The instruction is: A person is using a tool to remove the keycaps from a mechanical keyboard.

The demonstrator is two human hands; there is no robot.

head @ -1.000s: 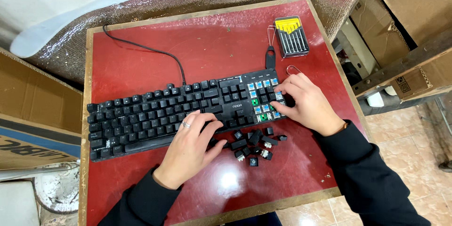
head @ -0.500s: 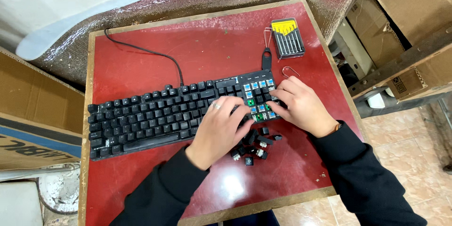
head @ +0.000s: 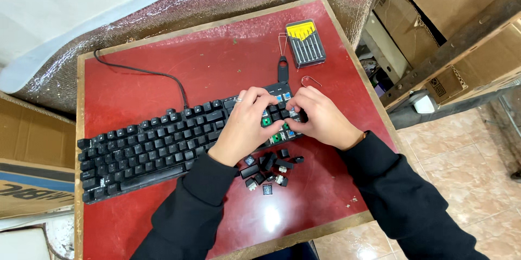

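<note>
Since 1 second ago the left hand [head: 247,124] has slid rightward along the black mechanical keyboard [head: 157,146], off its middle keys, to meet the right hand [head: 320,116] over the numpad end, where bare blue and green switches show; work seems concentrated there. Both hands rest curled on that end; whether the fingers pinch a cap I cannot tell. Loose black keycaps [head: 268,168] lie scattered just below on the glossy red tabletop [head: 163,81]. A wire keycap puller [head: 283,65] and screwdriver set [head: 305,43] sit nearby.
</note>
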